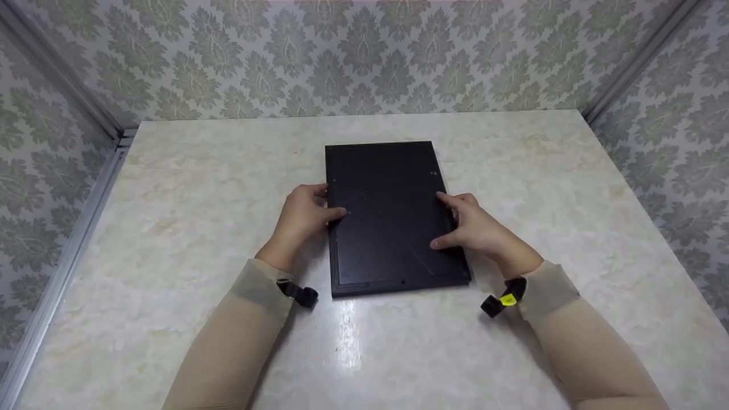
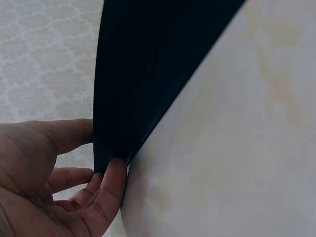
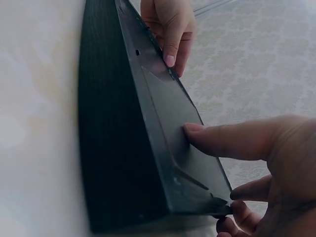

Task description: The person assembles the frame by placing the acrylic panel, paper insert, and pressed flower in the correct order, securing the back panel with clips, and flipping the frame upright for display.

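A flat black rectangular picture frame, with its recessed back panel up, is at the middle of the table. My left hand grips its left edge, thumb on the panel and fingers against the side. On the opposite edge my right hand holds on, its thumb laid on the panel. The left wrist view shows the smooth black side of the frame between thumb and fingers. In the right wrist view, the panel of the frame has a slanting line and small fittings. Whether it rests fully on the table cannot be told.
A pale marbled table carries the frame. Behind it rises a patterned wall, with similar walls at both sides. A metal rail runs along the left side. Each wrist wears a black strap.
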Demonstrator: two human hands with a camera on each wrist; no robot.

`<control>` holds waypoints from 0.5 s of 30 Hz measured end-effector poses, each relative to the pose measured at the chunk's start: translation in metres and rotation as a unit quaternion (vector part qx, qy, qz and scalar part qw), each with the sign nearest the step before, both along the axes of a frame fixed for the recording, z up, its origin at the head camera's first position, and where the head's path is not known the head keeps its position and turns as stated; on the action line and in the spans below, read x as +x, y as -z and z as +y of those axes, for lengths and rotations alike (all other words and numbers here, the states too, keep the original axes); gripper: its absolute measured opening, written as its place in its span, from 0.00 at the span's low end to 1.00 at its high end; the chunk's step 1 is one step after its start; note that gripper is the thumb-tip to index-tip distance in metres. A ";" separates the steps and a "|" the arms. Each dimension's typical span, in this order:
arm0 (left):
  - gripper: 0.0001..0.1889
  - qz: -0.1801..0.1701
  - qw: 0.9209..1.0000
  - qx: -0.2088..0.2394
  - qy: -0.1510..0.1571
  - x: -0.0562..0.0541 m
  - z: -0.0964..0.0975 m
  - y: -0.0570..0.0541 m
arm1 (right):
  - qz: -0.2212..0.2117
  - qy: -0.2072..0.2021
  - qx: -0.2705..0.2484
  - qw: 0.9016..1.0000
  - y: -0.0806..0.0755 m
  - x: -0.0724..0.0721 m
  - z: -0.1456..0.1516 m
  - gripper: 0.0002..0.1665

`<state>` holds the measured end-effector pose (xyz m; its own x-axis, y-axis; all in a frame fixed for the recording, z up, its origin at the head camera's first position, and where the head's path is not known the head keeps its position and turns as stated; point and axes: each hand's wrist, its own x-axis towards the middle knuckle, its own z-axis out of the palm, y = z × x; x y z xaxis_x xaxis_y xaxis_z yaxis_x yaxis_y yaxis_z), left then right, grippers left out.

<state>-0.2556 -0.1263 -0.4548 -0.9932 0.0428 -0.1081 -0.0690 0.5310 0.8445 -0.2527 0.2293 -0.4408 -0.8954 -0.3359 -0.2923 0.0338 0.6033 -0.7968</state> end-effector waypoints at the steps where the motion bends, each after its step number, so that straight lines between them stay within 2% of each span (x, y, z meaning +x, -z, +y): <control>1: 0.34 0.000 1.000 0.002 0.000 0.000 0.000 0.000 | 0.001 0.000 0.001 1.000 -0.001 -0.002 0.000 0.72; 7: 0.36 -0.001 1.000 0.016 0.012 -0.001 -0.003 -0.003 | 0.016 0.022 -0.023 0.999 -0.002 -0.024 -0.001 0.71; 10: 0.40 -0.025 0.999 0.030 0.026 0.000 -0.004 -0.005 | 0.009 0.025 -0.036 0.999 0.002 -0.033 -0.002 0.72; 15: 0.45 -0.057 0.997 0.036 0.038 0.000 -0.005 -0.007 | 0.005 0.028 -0.023 0.999 0.007 -0.037 -0.001 0.72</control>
